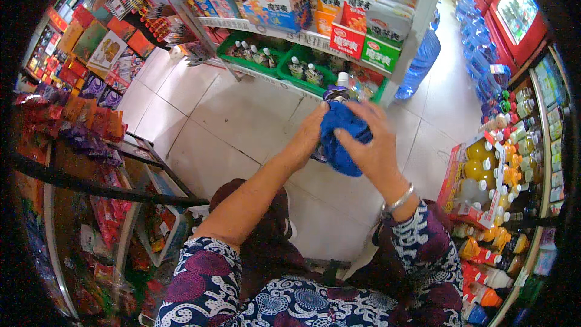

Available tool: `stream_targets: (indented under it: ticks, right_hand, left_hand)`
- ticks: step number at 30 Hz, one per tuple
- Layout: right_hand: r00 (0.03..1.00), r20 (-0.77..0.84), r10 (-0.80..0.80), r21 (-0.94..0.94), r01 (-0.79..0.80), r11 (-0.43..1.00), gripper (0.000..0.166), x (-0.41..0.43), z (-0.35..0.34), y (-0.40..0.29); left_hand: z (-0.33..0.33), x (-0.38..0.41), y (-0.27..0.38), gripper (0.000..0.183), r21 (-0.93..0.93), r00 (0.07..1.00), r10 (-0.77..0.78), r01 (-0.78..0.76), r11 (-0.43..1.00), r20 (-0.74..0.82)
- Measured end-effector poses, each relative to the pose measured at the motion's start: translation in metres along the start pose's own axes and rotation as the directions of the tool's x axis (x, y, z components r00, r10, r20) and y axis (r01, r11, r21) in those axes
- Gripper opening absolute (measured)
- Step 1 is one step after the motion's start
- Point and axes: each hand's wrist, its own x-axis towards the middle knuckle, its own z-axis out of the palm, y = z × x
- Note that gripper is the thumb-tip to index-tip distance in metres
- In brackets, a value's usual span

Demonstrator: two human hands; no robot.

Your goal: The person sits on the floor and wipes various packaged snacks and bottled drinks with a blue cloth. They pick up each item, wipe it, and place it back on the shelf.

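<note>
In front of me my left hand (310,134) holds a dark pouch (337,94) with a white screw cap, which points up and away from me. A blue cloth (346,138) lies against the pouch and hides most of it. My right hand (370,138), with a bracelet at the wrist, grips the cloth on its right side, the fingers spread over its top. Both hands are above the tiled floor, just short of a low shelf. Similar capped pouches (297,68) stand in green baskets (254,62) on that shelf.
Boxed snack packets (347,32) fill the shelf above the baskets. At the right stand a carton of drink bottles (479,168), rows of bottles and blue-wrapped packs (420,63). Hanging packets and a glass display case (159,218) are at the left.
</note>
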Motion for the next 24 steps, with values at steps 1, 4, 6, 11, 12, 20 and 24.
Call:
stream_targets:
  ticks: [1,4,6,11,12,20,24]
  right_hand:
    - [0.997,-0.074,-0.018,-0.025,0.016,1.0,0.044,0.007,-0.001,0.003]
    - [0.989,-0.15,0.012,-0.064,-0.021,0.998,0.042,0.025,-0.01,0.016]
    - [0.988,-0.153,-0.023,-0.147,0.0,0.989,0.042,0.031,-0.012,0.015]
    - [0.985,-0.06,-0.161,-0.213,0.145,0.966,0.046,0.024,-0.007,0.011]
    - [0.984,-0.057,-0.168,-0.224,0.151,0.963,0.049,0.025,-0.006,0.011]
    - [0.955,0.237,-0.176,-0.195,0.224,0.955,0.046,0.003,-0.009,-0.007]
    - [0.947,0.322,-0.011,-0.233,0.09,0.968,0.041,-0.001,-0.02,0.002]
  left_hand:
    - [0.007,-0.003,0.003,0.056,0.041,1.0,-0.009,0.009,0.999,0.006]
    - [0.023,-0.011,0.021,0.057,0.1,0.985,-0.138,0.128,0.987,0.104]
    - [0.024,-0.004,0.022,0.07,0.156,0.969,-0.196,0.172,0.973,0.151]
    - [0.023,-0.005,0.015,0.061,0.163,0.988,-0.12,0.103,0.981,0.1]
    - [0.022,-0.006,0.018,0.061,0.15,0.983,-0.153,0.137,0.979,0.1]
    - [0.005,0.009,0.028,0.063,-0.208,0.997,-0.069,0.06,0.976,-0.034]
    - [0.013,0.008,0.036,0.056,-0.263,0.987,-0.118,0.085,0.961,-0.111]
